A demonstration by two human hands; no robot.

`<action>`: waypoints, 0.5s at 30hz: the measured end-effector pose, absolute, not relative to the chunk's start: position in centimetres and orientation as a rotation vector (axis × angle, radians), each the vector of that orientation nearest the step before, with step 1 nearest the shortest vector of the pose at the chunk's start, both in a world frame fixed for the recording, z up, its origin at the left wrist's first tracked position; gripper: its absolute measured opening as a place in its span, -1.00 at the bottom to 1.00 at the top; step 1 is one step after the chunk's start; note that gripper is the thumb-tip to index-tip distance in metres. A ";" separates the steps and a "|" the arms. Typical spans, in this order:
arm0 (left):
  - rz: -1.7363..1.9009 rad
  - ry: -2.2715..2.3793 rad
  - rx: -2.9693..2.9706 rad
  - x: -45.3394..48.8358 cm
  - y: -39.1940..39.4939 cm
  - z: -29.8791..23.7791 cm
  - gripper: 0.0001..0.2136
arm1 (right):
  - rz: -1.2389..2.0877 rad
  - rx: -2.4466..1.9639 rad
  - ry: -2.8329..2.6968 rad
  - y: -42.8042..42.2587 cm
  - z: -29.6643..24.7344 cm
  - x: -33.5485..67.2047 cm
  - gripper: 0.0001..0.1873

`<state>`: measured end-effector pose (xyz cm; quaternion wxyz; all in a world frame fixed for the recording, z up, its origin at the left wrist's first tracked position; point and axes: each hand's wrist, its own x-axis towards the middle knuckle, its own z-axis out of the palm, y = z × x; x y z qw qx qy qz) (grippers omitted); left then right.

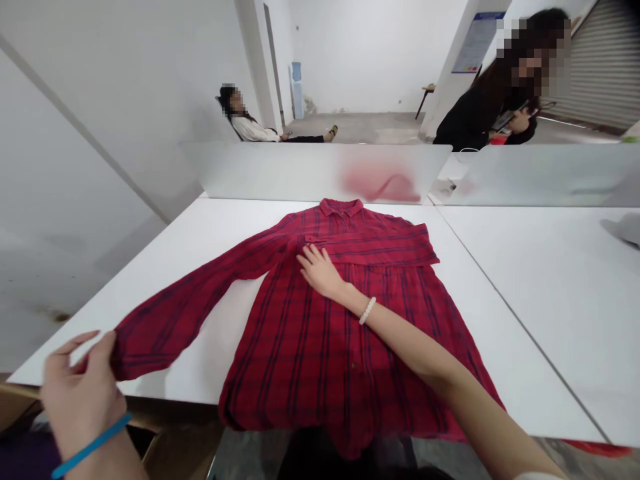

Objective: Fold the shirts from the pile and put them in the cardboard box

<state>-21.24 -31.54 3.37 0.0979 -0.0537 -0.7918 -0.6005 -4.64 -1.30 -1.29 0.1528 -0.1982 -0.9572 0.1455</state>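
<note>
A red plaid long-sleeved shirt (320,320) with dark stripes lies spread on a white table (500,320), collar away from me. One sleeve is folded across the chest, and the other stretches toward the lower left. My left hand (83,393), with a blue wristband, pinches the sleeve's cuff (125,353) near the table's front edge. My right hand (320,270), with a white beaded bracelet, rests flat on the shirt's chest, fingers apart from any fold and gripping nothing.
A frosted divider (320,170) stands along the table's far edge, and a second white table (540,300) adjoins on the right with a grey cloth (623,228) at its edge. Beyond the divider, one person (253,120) reclines in a chair and another (485,113) stands.
</note>
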 end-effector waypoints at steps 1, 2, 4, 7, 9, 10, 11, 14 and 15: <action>-1.834 -2.294 -0.188 -20.8 -30.9 4.8 -0.54 | 0.578 -0.443 -2.708 -2.9 -0.3 -5.0 -0.56; -1.852 -2.296 -0.244 -20.3 -30.1 5.9 -0.52 | 0.783 -0.286 -2.659 -4.7 0.7 -5.4 -0.53; -1.864 -2.419 -0.453 -18.8 -28.5 7.3 -0.47 | 1.250 0.025 -2.515 -8.5 2.5 -6.3 -0.26; -1.838 -2.587 -1.064 -16.2 -27.1 7.5 -0.44 | 1.811 0.211 -2.241 -12.9 3.5 -7.7 0.16; -1.696 -2.559 -1.285 -14.2 -27.2 7.0 -0.48 | 2.030 0.128 -2.005 -13.9 3.1 -8.7 0.06; -1.625 -2.512 -1.245 -13.2 -27.6 6.7 -0.54 | 2.088 0.034 -1.880 -13.9 2.8 -9.1 -0.09; -1.596 -2.444 -1.160 -12.2 -27.9 6.4 -0.61 | 2.121 -0.088 -1.761 -13.6 2.5 -9.6 -0.26; -1.729 -2.342 -1.142 -10.0 -28.0 5.2 -0.84 | 2.184 -0.413 -1.533 -11.8 2.8 -10.8 -0.55; -1.761 -2.382 -1.284 -9.8 -27.2 4.7 -0.84 | 2.209 -0.458 -1.503 -11.1 3.5 -11.2 -0.57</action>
